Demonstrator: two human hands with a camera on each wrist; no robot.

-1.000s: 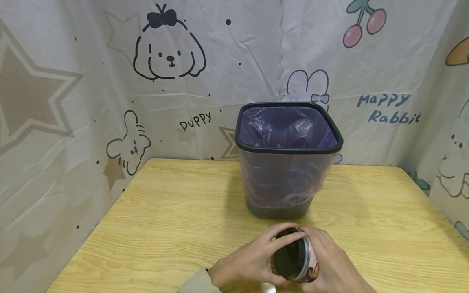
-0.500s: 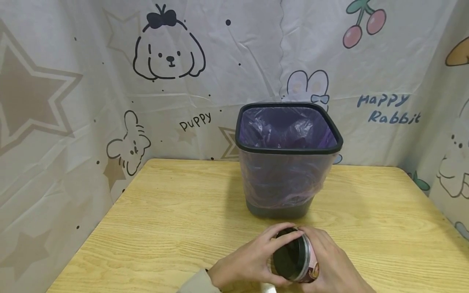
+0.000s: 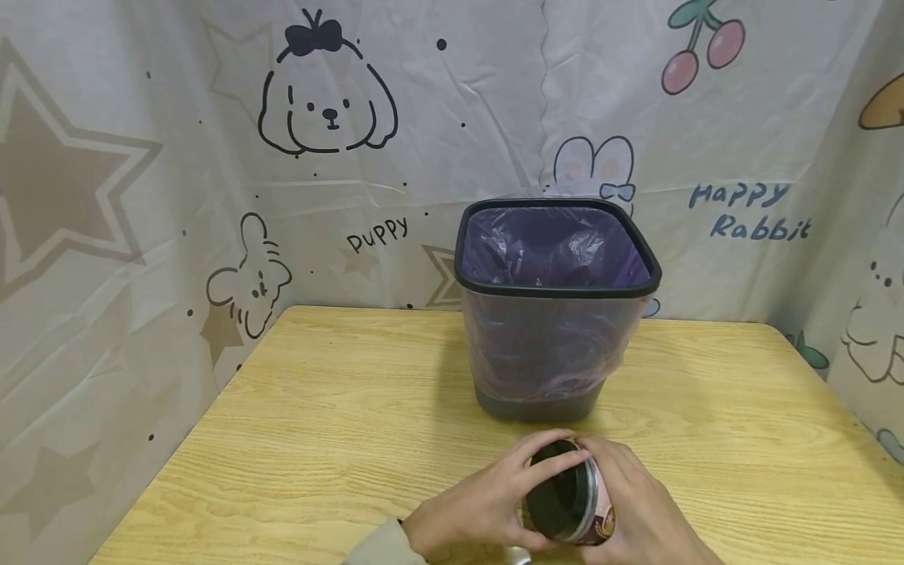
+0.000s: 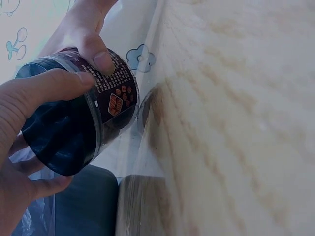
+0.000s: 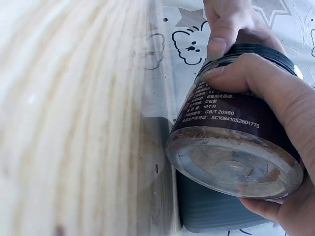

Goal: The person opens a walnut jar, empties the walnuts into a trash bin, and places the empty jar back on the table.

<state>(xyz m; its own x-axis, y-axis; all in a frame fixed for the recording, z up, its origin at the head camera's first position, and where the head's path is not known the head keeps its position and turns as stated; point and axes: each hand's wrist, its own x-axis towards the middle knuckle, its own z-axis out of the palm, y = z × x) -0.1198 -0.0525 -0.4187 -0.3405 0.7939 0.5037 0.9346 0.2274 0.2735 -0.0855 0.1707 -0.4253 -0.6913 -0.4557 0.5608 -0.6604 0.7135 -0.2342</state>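
Both hands hold a squat clear plastic jar (image 3: 603,510) low in the head view, tilted so its dark lid (image 3: 558,506) faces left. My left hand (image 3: 487,502) grips the lid, thumb and fingers spread around its rim. Around the jar's body, over the dark brown printed label (image 5: 231,108), curls my right hand (image 3: 639,510). The clear jar bottom (image 5: 236,167) shows in the right wrist view, with brownish residue near its edge; what the jar contains cannot be told. The lid (image 4: 61,132) is seated on the jar in the left wrist view.
Just beyond the hands stands a dark bin (image 3: 540,408) with a black rim and a purple plastic liner (image 3: 551,337). Under everything is a yellow wood-grain table (image 3: 318,424). A printed curtain (image 3: 424,157) closes off the back and sides. A small white object (image 3: 519,557) peeks in at the bottom edge.
Hands and jar keep nearly the same pose. The head view has shifted very slightly, and less of the small white object shows at the bottom edge.
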